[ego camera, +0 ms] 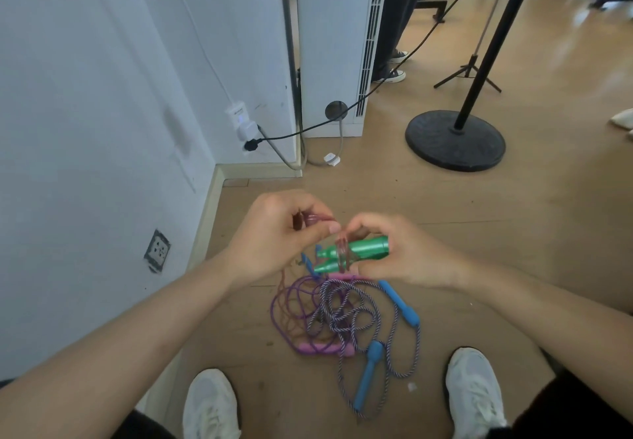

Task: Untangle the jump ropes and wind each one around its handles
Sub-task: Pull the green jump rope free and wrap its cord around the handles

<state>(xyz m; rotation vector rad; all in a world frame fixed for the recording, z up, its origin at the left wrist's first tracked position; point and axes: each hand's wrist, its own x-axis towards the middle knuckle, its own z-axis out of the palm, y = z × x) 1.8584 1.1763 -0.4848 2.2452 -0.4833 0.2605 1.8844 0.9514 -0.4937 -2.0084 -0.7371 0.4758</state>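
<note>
Head view. Winding step under way on the first rope. The right grip (pixel 404 257) is clasping the pair of green handles (pixel 366 250) side by side, held above the floor (pixel 479 233). The left grip (pixel 270 233) is pinching a translucent pinkish cord (pixel 317 218) and leading it to the few turns already sitting round the handle necks.

Next move, as I judge it: carrying the cord round again under light tension, turns laid snug, the tail tucked.

Below the hands, the purple rope (pixel 284 305) with pink handles (pixel 322 348) and the braided blue-white rope (pixel 342 315) with blue handles (pixel 368 373) are lying looped through each other on the floor, awaiting untangling.
</note>
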